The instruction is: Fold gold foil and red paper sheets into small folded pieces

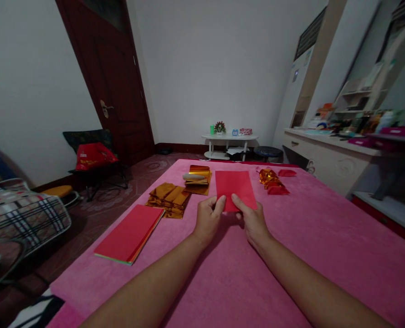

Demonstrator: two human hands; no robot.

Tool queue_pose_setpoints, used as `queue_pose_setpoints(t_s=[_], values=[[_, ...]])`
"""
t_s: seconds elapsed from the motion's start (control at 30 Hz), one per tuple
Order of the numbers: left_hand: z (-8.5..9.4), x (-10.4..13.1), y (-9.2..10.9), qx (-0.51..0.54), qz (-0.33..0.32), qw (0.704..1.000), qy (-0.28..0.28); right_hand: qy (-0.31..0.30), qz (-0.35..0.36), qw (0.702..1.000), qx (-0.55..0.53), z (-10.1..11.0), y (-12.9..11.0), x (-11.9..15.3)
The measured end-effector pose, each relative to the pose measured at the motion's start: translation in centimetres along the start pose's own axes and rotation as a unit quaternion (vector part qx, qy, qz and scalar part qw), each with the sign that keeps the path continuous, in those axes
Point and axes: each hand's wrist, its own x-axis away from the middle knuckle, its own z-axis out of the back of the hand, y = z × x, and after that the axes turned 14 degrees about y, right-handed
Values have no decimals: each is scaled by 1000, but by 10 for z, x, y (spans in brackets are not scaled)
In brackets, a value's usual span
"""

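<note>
A red sheet of paper (235, 186) is held up over the table between both hands, its near edge toward me. My left hand (207, 217) pinches its lower left corner, thumb on top. My right hand (253, 221) grips the lower right part, thumb also on the face and fingers underneath, mostly hidden. To the left lies a stack of coloured paper (130, 232) with red on top. Behind it sit folded gold foil sheets (170, 199). More gold foil (199, 187) lies farther back, with a greyish oblong object (193, 176) on it.
A pink cloth (229, 282) covers the table. At the right rear are a crumpled gold foil piece (268, 177) and small red folded pieces (278, 190). A chair with a red bag (94, 156) stands left; a cluttered counter (346, 141) is at right.
</note>
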Motion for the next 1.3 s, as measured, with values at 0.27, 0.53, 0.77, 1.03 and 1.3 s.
queue_pose_setpoints(t_s=[0.27,0.53,0.77,1.03,1.3], values=[[16,-21,-12,-16,28,997,66,-74,2,997,19,16,-2,-17],[25,-34,-31,40,63,987,143,-187,-64,976,93,9,-3,-3],[25,-24,-14,-171,-181,966,75,-80,-96,991,44,14,-3,-11],[20,-15,-4,-259,-251,932,20,-79,-123,989,14,11,-6,-7],[24,-19,-8,-255,-243,936,9,-106,-117,987,18,11,-1,-7]])
